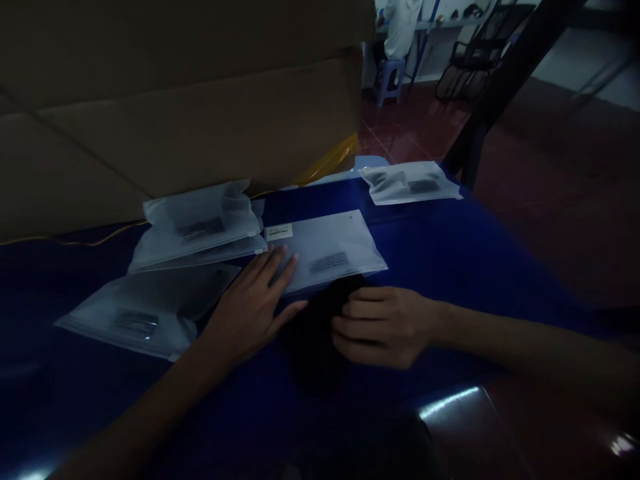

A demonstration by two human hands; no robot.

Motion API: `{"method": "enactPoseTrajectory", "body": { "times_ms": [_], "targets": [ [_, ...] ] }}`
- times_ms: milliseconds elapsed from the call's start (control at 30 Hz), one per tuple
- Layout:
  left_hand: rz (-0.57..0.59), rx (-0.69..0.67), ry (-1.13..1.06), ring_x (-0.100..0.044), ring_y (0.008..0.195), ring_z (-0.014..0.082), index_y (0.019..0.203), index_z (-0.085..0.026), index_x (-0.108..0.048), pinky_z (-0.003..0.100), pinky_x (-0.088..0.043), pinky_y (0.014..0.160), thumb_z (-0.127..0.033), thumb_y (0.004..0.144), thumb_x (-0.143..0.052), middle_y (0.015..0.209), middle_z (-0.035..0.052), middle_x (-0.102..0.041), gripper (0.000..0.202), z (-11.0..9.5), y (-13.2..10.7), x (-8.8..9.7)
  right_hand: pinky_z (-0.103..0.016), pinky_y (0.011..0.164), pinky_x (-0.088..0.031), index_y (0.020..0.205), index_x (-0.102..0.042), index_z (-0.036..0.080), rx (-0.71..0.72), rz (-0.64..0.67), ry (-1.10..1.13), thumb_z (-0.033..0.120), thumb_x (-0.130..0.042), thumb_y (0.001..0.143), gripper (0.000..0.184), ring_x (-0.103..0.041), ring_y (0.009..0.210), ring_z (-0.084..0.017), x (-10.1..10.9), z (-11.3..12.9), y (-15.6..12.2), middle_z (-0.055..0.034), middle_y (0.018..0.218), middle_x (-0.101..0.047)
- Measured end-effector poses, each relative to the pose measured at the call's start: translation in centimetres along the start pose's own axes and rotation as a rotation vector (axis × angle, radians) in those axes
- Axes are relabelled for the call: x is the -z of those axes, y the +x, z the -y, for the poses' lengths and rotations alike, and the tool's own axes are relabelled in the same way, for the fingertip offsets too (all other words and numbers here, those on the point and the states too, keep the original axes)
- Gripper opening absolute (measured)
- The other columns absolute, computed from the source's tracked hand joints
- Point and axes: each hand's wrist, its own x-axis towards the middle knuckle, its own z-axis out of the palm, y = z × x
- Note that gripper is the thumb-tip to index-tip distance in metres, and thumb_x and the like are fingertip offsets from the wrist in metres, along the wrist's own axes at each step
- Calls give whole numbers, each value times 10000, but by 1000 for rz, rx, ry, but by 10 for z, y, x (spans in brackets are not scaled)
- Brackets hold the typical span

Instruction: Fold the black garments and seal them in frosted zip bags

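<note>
My left hand (253, 300) lies with its fingers spread over the left edge of a frosted zip bag (325, 243), which has a small white label at its upper left corner and dark print. Closed fingers of my right hand (383, 323) grip a soft black cloth item (317, 333) in front of that bag. The black item is too dark to make out its exact kind. My left thumb reaches toward its upper left side. Left of my left hand is another frosted bag (160, 307), its dark printed panel showing.
Stacked frosted bags (200, 223) lie by a large cardboard box (200, 127) at the back. Another bag (413, 182) rests near the far right of the blue table (440, 247). Beyond are a seated person (401, 30), a plastic stool (390, 77) and a black chair (480, 50).
</note>
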Motion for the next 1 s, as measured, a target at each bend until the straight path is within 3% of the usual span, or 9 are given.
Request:
{"method": "enactPoseTrajectory", "body": {
  "times_ms": [133,200,267,433,500,700,800,867,1000],
  "targets": [
    [-189,-7,84,-658,1302,316,1467,-140,-563,457,-603,1017,-285,1089,-482,1454,171,-642,413,-2,3,6,-298,779,-571,1071,-738,144,-171,124,-153,100,-554,1017,197,-698,923,-172,2,-8,-5,-75,1074,-786],
    [-220,-48,93,-707,1228,267,1424,-168,-597,412,-615,1006,-158,1061,-503,1377,121,-704,375,-2,2,8,-325,803,-575,1105,-725,112,-242,149,-190,93,-547,1014,200,-698,953,-194,2,-12,-8,-101,1088,-781],
    [-200,-86,76,-719,1210,252,1425,-145,-591,417,-600,1049,-134,1064,-461,1349,121,-721,383,-2,1,7,-348,820,-579,1135,-713,85,-286,146,-170,102,-550,1003,210,-697,958,-208,2,-15,-11,-121,1095,-777],
    [-45,-6,-6,-531,1447,315,1593,-96,-403,531,-489,1179,-295,1097,-375,1554,188,-544,535,1,0,0,-515,1043,-541,1118,-715,113,-351,147,171,321,-592,947,296,-669,1107,-276,2,-14,-12,-139,1139,-754],
    [12,43,-50,-444,1511,320,1649,-115,-293,545,-451,1205,-334,1098,-348,1627,183,-450,595,3,0,0,-557,1119,-492,1115,-713,109,-364,174,293,318,-603,900,319,-639,1191,-297,3,-13,-11,-152,1169,-738],
    [91,95,-161,-280,1588,340,1696,-233,-105,589,-390,1223,-335,1107,-314,1732,139,-247,633,2,0,3,-411,990,-597,1188,-691,79,-422,207,346,178,-602,913,305,-652,1196,-253,2,-11,-13,-180,1277,-700],
    [72,113,-211,-296,1585,324,1697,-236,-67,578,-375,1235,-377,1121,-269,1727,134,-270,627,2,0,5,-433,1057,-569,1194,-692,86,-425,165,321,180,-615,932,289,-645,1239,-260,0,-12,-12,-171,1277,-714],
    [43,114,-224,-363,1556,325,1698,-224,-55,549,-432,1202,-465,1120,-271,1709,143,-315,662,1,1,7,-484,1105,-537,1183,-699,104,-458,157,329,204,-647,916,290,-626,1280,-277,-1,-12,-11,-161,1268,-724],
    [-2,56,-204,-430,1515,347,1695,-196,-73,522,-483,1161,-620,1070,-380,1679,171,-372,815,-7,2,10,-470,1016,-579,1164,-717,146,-582,146,331,203,-685,900,272,-662,1201,-262,-4,-8,-9,-131,1261,-734]
  ]
}}
